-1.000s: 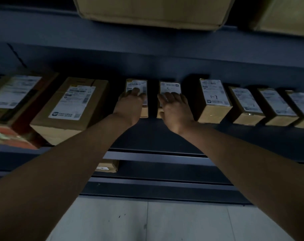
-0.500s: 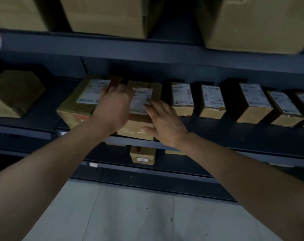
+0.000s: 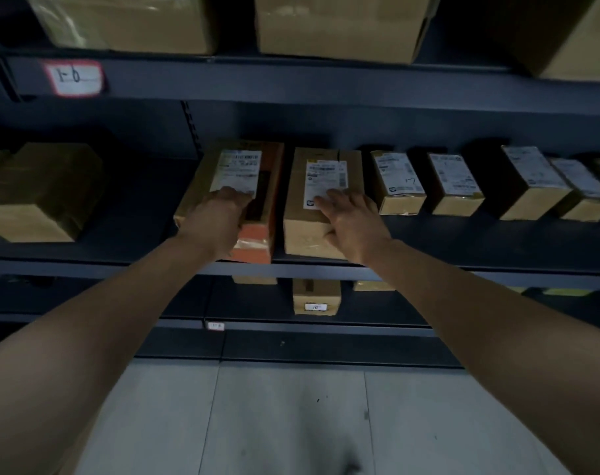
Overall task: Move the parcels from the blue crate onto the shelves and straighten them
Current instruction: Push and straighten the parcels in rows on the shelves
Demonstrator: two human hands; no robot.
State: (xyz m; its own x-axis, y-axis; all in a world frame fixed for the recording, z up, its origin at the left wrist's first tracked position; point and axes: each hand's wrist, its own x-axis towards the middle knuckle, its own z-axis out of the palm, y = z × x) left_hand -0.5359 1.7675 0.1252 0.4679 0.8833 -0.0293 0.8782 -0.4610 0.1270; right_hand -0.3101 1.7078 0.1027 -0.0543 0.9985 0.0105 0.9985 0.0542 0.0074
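Right, two cardboard parcels are being squared up on the middle shelf (image 3: 120, 265), side by side with a narrow gap between them and front ends at the shelf lip. The left hand (image 3: 220, 222) is laid on top of the orange-ended parcel (image 3: 238, 166), fingers (image 3: 237, 197) flat over the near end of its label; its thumb cannot be seen. The right hand (image 3: 351, 224) is spread flat on the plain brown parcel (image 3: 326, 169), with the thumb down on the front face. Nothing is pinched or lifted. The boxes look stiff and taped, probably light to moderate, so they should slide on the metal without being raised. The tape and labels are likely slick, so bare cardboard edges and corners are the better hold. The small parcels (image 3: 398, 180) just to the right should be left clear. The blue crate is not in view.
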